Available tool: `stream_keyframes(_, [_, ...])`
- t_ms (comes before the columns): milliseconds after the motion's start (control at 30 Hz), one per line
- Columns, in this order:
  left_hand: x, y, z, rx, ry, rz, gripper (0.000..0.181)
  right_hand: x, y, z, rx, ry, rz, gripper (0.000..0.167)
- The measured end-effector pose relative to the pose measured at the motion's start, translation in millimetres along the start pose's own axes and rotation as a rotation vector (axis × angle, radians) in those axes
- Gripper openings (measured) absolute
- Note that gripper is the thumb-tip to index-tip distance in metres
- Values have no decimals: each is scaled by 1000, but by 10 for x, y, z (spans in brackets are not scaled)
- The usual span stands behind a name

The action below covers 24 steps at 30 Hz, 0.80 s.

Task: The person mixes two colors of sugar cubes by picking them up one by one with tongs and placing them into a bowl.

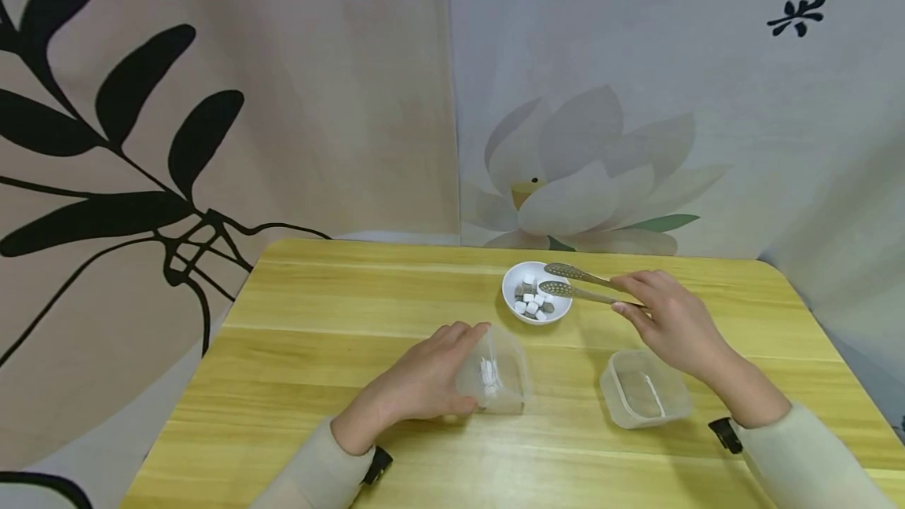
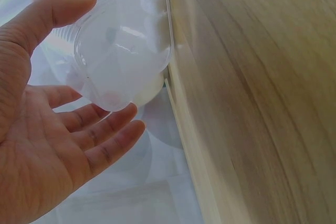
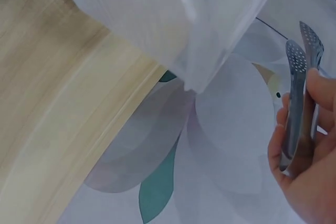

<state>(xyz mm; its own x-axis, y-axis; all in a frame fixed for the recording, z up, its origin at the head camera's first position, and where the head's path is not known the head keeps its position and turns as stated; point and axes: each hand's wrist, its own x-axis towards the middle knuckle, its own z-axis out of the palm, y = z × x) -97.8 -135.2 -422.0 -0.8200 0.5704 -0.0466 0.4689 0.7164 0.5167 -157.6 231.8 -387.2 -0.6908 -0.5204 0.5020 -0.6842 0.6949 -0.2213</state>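
My left hand [image 1: 434, 375] grips a clear plastic container [image 1: 505, 375] that is tilted on the table. In the left wrist view the thumb lies along one side of this container [image 2: 121, 40] and the fingers spread by another; blurred pale shapes show through its wall. My right hand [image 1: 675, 320] holds metal tongs [image 1: 583, 295] with perforated tips, their arms apart. The tips hover over the right side of a white bowl [image 1: 507, 298], which holds several white and greyish-brown cubes [image 1: 535, 306]. In the right wrist view the tongs [image 3: 296, 103] have nothing between their tips.
A second clear plastic container [image 1: 645, 391] stands upright below my right forearm, with a bright streak in it that I cannot identify. The yellow wooden table [image 1: 318, 297] ends at a printed cloth backdrop [image 1: 601, 100] behind the bowl.
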Motion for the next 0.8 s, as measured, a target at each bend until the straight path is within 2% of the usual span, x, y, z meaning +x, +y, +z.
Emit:
stream_keyframes(300, [-11, -5, -3, 13, -1, 4, 103, -103, -110, -16, 4, -31, -25, 46])
stream_keyframes(633, [-8, 0, -3, 7, -3, 0, 103, -211, -292, 30, 25, -95, -89, 37])
stream_keyframes(800, [-4, 2, -4, -1, -10, -7, 103, -222, -406, 97, 23, -130, -130, 39])
